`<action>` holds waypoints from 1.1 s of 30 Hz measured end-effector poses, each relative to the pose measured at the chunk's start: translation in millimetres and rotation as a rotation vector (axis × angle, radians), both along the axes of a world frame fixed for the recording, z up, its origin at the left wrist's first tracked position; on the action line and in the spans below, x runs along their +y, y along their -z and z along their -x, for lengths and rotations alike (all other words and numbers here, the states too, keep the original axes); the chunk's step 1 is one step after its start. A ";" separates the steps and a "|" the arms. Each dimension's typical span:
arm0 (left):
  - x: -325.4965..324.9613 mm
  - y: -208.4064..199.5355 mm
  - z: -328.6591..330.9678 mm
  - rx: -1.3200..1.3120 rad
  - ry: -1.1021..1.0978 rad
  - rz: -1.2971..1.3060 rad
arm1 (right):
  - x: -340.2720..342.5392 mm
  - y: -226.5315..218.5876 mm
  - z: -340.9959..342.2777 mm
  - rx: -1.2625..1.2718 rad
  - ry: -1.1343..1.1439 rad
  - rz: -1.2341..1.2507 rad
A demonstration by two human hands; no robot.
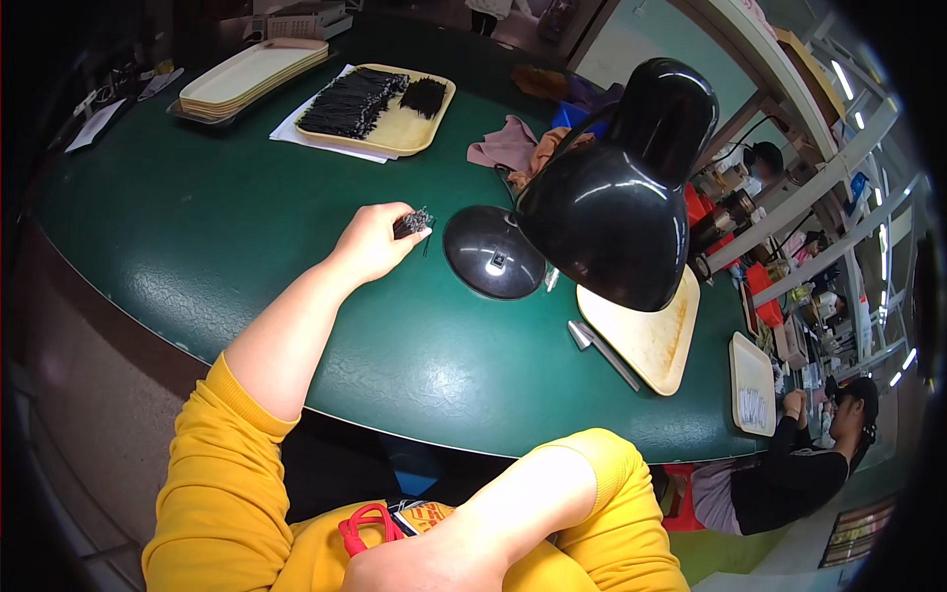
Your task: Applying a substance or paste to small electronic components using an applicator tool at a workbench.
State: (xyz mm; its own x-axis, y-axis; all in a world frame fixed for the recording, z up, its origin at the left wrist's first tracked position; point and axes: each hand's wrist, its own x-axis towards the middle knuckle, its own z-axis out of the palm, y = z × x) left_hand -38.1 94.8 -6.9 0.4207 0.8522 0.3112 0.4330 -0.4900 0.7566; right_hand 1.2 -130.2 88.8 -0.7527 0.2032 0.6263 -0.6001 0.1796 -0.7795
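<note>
My left hand (373, 243) is closed over the green table, left of the lamp base. Its fingers wrap round a bundle of thin black wire-like pieces (414, 223) with silvery ends. One dark piece hangs down beside the thumb. My right hand (429, 564) is drawn back against my yellow top at the lower edge, next to a red cord (367, 528). Its fingers are out of sight, so whether it holds anything does not show. A cream tray (426, 133) at the back bears rows of similar black pieces and a smaller dark pile.
A black desk lamp (617, 222) on a round base (493, 259) leans over the table (395, 345). Right of it lie a cream tray (663, 345) and a silver-headed tool (602, 353). Stacked trays (252, 79) stand back left; cloths (505, 146) lie behind. A co-worker (804, 474) sits at right.
</note>
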 end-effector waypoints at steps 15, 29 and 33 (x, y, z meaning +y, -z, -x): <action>-2.9 -0.6 -1.8 -0.019 -0.014 -0.028 | -4.2 0.6 -0.8 0.011 0.022 -0.063; -1.8 1.5 1.3 -0.050 -0.013 -0.033 | 21.9 -12.5 15.6 0.198 0.042 -0.216; -3.8 1.8 0.6 -0.015 0.013 -0.014 | 20.2 -11.2 12.6 0.169 0.077 -0.225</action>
State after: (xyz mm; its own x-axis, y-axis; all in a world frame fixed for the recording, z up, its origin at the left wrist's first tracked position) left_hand -38.8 91.0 -8.7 0.4264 0.8425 0.3293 0.4152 -0.5057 0.7562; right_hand -11.4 -110.0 100.0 -0.6213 0.0973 0.7775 -0.6960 0.3872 -0.6047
